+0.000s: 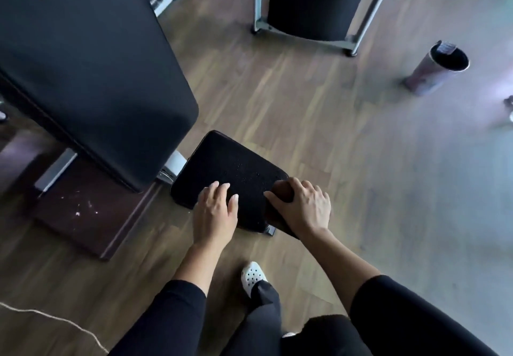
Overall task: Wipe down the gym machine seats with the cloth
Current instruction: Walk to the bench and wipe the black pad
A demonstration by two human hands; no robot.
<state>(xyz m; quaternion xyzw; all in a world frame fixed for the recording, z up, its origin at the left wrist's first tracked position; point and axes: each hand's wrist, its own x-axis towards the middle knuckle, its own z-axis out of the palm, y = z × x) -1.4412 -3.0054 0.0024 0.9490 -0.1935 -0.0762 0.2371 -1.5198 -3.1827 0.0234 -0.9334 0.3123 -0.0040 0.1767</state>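
Observation:
A small black padded seat point(230, 167) of a gym machine sits low in the middle of the view, with fine droplets on its surface. My left hand point(215, 212) lies flat on the seat's near left part, fingers spread. My right hand point(304, 205) presses a dark brown cloth point(281, 192) against the seat's right edge; most of the cloth is hidden under the hand. A large black back pad point(91, 64) rises to the left of the seat.
A dark base plate point(83, 217) lies on the wooden floor at the left. Another black pad on a metal frame point(313, 3) stands at the top. A cylindrical bin point(435, 68) stands at the right. My white shoe point(252, 278) is below the seat. A cord point(55, 318) trails at bottom left.

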